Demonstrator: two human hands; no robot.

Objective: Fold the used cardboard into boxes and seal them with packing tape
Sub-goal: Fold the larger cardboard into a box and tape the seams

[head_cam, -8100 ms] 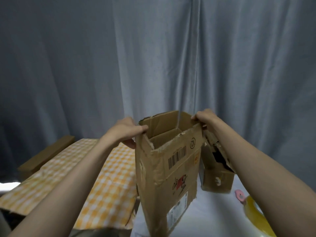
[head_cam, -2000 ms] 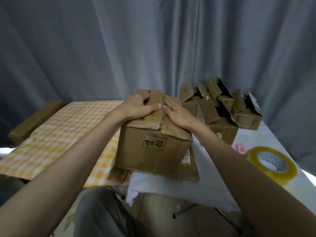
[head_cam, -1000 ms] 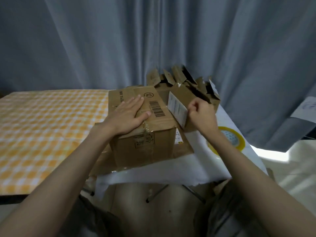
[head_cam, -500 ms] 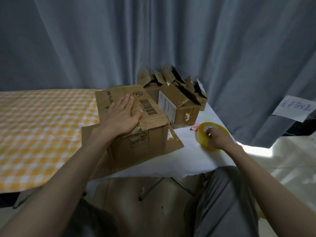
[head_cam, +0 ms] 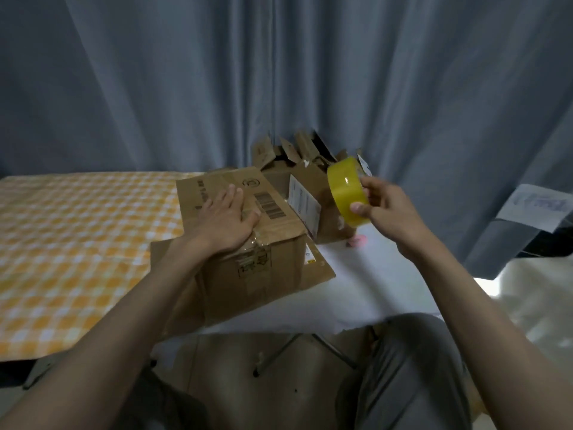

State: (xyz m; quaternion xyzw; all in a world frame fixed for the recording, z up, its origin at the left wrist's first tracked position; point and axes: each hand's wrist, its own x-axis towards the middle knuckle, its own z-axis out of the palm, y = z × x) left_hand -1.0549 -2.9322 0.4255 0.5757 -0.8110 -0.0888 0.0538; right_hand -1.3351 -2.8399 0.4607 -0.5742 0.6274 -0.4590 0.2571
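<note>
Folding done, sealing up next: left hand (head_cam: 228, 220) presses flat on the closed box (head_cam: 248, 243) on the tabletop (head_cam: 356, 293), right hand (head_cam: 384, 209) pinches the yellow tape roll (head_cam: 347, 190) aloft, needing its loose end found.

Both arms are bare all the way up, with no sleeves to see. The left hand (head_cam: 228, 220) and the right hand (head_cam: 386, 209) have no gloves, rings or watch on them. The nails are short and plain. Lower down, under the right arm, the person wears grey trousers (head_cam: 409, 377) made of soft cloth with folds in it.
</note>
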